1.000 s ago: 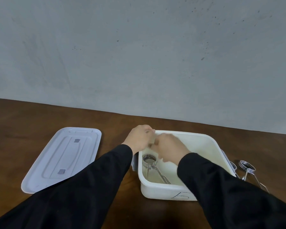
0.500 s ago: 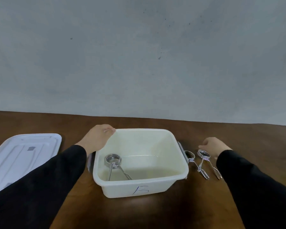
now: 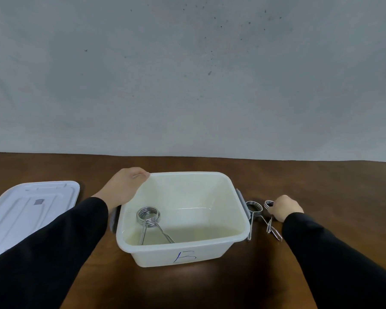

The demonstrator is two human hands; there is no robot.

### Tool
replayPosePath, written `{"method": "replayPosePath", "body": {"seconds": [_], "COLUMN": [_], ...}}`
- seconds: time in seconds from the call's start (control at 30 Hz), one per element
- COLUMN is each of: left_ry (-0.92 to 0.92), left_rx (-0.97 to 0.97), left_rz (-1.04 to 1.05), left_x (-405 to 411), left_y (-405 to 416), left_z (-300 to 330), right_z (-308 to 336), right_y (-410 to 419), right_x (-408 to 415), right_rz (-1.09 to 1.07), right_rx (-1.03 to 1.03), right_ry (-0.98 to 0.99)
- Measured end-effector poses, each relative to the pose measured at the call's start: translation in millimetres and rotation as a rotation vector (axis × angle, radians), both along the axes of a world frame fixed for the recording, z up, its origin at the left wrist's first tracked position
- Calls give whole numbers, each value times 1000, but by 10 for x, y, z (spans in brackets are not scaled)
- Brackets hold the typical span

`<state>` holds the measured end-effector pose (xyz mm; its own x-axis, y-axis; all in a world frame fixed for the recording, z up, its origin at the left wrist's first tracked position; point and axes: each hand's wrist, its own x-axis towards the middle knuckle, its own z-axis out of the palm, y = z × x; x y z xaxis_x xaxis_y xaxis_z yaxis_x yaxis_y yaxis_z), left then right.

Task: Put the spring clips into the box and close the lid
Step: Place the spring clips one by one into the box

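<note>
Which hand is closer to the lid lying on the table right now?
Left. The left hand rests on the box's far left corner, with the lid just beyond it to the left. The right hand is on the box's opposite side, touching a spring clip.

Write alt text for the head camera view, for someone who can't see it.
A person's right hand closes on one of two metal spring clips lying on a brown table right of an open white box marked B, while the left hand steadies the box's far left corner. One clip already lies inside; the lid rests at left.
</note>
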<state>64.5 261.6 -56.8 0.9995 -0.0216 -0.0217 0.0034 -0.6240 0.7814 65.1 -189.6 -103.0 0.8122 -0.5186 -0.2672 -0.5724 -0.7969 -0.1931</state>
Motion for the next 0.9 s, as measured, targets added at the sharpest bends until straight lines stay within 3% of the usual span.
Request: {"method": "replayPosePath", "body": {"seconds": [0.13, 0.27, 0.4, 0.6, 0.7, 0.9], "left_ry": [16, 13, 22, 32, 18, 3], "left_rx": [-20, -18, -12, -52, -57, -59], "left_rz": [-2, 10, 8, -7, -25, -25], "left_x": [-28, -26, -15, -31, -21, -23], "left_y": [-9, -16, -18, 15, 24, 12], "left_z": [4, 22, 26, 25, 12, 12], "right_z": [441, 1429, 2052, 1331, 873, 454], "right_y": [59, 575, 1485, 2192, 2184, 2202], "right_x": [45, 53, -228, -213, -136, -30], "right_rz": [67, 294, 589, 740, 749, 682], "right_rx": [8, 63, 166, -13, -203, -231], "right_ry": [-174, -436, -362, 21, 92, 151]}}
